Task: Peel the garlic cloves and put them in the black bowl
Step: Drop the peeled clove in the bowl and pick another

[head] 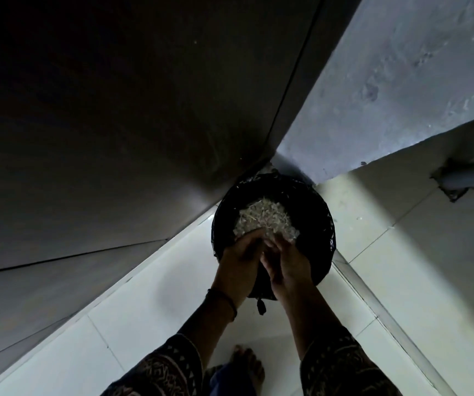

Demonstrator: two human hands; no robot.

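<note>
A round black bin (313, 207) lined with a black plastic bag stands on the floor in a corner. A pale heap of garlic peels (264, 220) lies inside it. My left hand (240, 262) and my right hand (286, 265) are pressed side by side over the bin's near rim. Their fingers point down at the heap. Whether any peel sits between the palms is hidden. No peeled cloves and no bowl are in view.
A dark panel (115, 138) rises on the left and a grey wall (401, 81) on the right, meeting behind the bin. The floor is white tile (144, 338). My bare foot (247, 367) stands below the hands. A small grey object (464, 175) lies at the far right.
</note>
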